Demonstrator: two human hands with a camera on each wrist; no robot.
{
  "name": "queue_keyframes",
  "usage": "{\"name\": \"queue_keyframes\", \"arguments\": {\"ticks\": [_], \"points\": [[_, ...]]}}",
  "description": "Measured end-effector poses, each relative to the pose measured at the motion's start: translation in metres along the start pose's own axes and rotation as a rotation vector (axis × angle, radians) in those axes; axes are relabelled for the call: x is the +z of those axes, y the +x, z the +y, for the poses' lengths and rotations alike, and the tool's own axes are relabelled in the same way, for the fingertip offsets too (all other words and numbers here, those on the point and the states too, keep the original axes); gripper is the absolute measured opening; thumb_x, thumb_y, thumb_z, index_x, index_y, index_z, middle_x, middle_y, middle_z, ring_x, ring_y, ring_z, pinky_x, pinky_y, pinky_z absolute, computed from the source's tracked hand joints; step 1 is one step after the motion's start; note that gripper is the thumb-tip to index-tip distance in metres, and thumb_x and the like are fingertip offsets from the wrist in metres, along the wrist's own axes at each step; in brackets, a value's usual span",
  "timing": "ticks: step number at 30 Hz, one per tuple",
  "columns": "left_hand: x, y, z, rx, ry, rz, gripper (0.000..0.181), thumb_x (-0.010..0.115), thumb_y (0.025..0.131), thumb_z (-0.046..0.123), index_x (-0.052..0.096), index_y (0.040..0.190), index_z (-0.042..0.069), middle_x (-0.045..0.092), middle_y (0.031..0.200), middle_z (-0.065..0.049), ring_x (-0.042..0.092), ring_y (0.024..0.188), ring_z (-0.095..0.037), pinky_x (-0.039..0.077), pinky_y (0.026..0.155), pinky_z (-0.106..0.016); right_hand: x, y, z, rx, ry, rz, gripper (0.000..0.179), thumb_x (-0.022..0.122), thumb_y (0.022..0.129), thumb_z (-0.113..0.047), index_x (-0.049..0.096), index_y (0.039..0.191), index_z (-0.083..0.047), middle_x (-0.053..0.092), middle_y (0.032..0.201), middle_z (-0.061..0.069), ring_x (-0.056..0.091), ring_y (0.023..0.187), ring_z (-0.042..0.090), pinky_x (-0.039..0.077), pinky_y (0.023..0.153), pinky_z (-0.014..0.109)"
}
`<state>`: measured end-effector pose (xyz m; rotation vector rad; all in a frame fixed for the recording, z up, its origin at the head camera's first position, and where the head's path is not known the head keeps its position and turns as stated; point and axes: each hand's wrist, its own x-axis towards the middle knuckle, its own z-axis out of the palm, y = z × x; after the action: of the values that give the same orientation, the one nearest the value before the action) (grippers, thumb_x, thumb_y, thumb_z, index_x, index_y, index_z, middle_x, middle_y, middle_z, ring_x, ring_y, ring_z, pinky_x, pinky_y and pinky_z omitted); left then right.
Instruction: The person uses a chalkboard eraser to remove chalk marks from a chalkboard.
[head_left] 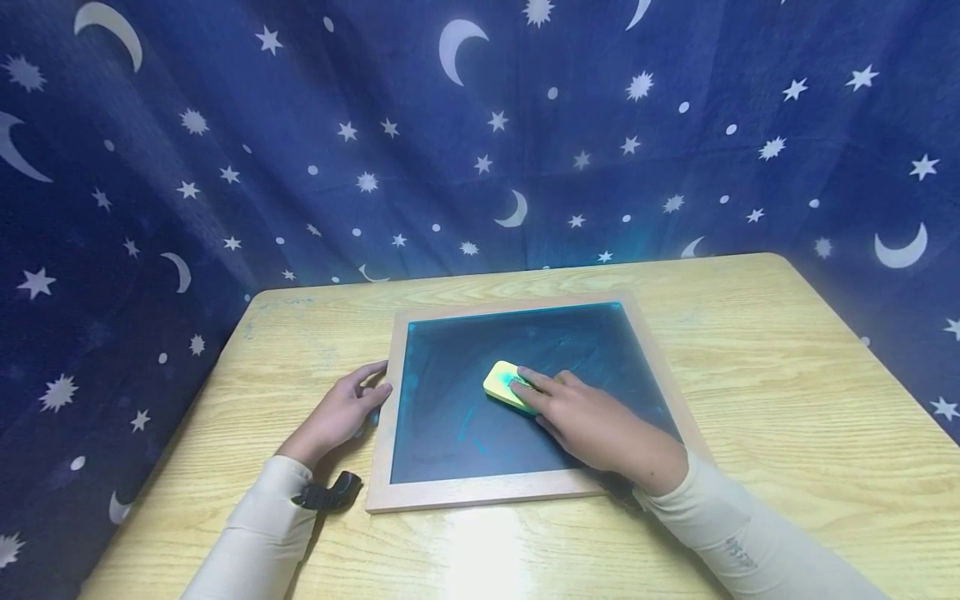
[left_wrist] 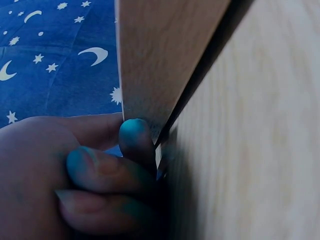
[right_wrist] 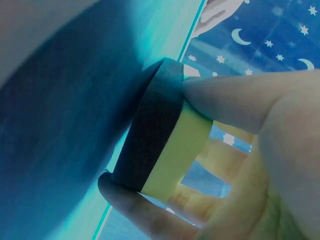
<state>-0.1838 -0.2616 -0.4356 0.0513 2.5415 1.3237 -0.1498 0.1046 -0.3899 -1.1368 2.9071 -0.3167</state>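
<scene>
A small chalkboard with a light wooden frame lies flat on the table, with faint blue chalk smears on its dark surface. My right hand holds a yellow chalkboard eraser against the middle of the board. In the right wrist view, thumb and fingers grip the sides of the eraser, its dark felt side toward the board. My left hand holds the board's left frame edge. Close up, its fingers are curled beside the frame, their tips stained blue; part of them is in shadow.
The wooden table extends around the board, with blue chalk traces near its far left corner. A dark blue curtain with moons and stars hangs behind and beside it. A black strap is at the left wrist.
</scene>
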Motion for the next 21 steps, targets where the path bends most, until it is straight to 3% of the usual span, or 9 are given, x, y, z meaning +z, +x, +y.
{"name": "queue_keyframes", "arguments": {"ticks": [2,6,8,11,13,18,21], "points": [[0.0,0.0,0.0004,0.001,0.001,-0.001,0.061,0.05,0.106,0.036,0.029,0.157,0.009,0.073,0.103,-0.012,0.067,0.079,-0.014,0.05,0.062,-0.029,-0.0002,-0.0003,0.0017,-0.003,0.004,0.003,0.05,0.063,0.1,-0.014,0.05,0.148,-0.013,0.044,0.155,0.013,0.06,0.116,0.031,0.057,0.086,0.044],[0.0003,-0.0003,0.0016,-0.014,-0.013,-0.007,0.06,0.05,0.106,0.037,0.03,0.157,0.013,0.07,0.087,-0.01,0.052,0.055,-0.011,0.044,0.05,-0.027,-0.0016,-0.0012,0.0037,0.0,0.012,0.008,0.05,0.062,0.1,-0.013,0.05,0.148,-0.012,0.044,0.155,0.014,0.059,0.115,0.031,0.057,0.085,0.043],[0.0005,-0.0005,0.0017,-0.015,-0.012,-0.005,0.06,0.05,0.106,0.037,0.03,0.157,0.013,0.069,0.085,-0.008,0.05,0.053,-0.011,0.042,0.047,-0.027,-0.0018,-0.001,0.0042,0.006,0.011,0.01,0.05,0.062,0.1,-0.013,0.05,0.148,-0.012,0.045,0.155,0.014,0.059,0.114,0.03,0.057,0.084,0.043],[0.0003,-0.0004,0.0012,-0.005,0.003,-0.002,0.061,0.05,0.106,0.037,0.03,0.157,0.011,0.071,0.091,-0.01,0.058,0.064,-0.013,0.044,0.052,-0.029,-0.0022,-0.0008,0.0043,0.015,0.009,0.01,0.05,0.062,0.099,-0.013,0.05,0.148,-0.011,0.045,0.154,0.014,0.059,0.114,0.031,0.057,0.083,0.043],[0.0001,-0.0004,0.0013,0.006,0.024,0.006,0.062,0.05,0.106,0.037,0.03,0.157,0.009,0.073,0.1,-0.01,0.066,0.079,-0.013,0.048,0.062,-0.027,-0.0023,-0.0008,0.0043,0.019,0.008,0.006,0.05,0.062,0.1,-0.013,0.05,0.148,-0.011,0.045,0.155,0.014,0.059,0.114,0.031,0.057,0.084,0.043],[0.0006,-0.0008,0.0024,0.004,0.032,0.008,0.062,0.049,0.106,0.038,0.029,0.157,0.009,0.074,0.108,-0.012,0.07,0.088,-0.014,0.051,0.077,-0.027,-0.0023,-0.0011,0.0047,0.031,0.012,0.001,0.051,0.062,0.1,-0.013,0.049,0.149,-0.012,0.044,0.155,0.014,0.058,0.114,0.031,0.057,0.083,0.044],[0.0011,-0.0014,0.0024,0.0,0.016,0.003,0.062,0.049,0.106,0.038,0.029,0.157,0.01,0.074,0.105,-0.012,0.069,0.085,-0.015,0.051,0.071,-0.028,-0.0022,-0.0017,0.0049,0.03,0.012,0.008,0.051,0.062,0.099,-0.012,0.049,0.149,-0.012,0.045,0.155,0.014,0.058,0.113,0.031,0.057,0.082,0.044]]}}
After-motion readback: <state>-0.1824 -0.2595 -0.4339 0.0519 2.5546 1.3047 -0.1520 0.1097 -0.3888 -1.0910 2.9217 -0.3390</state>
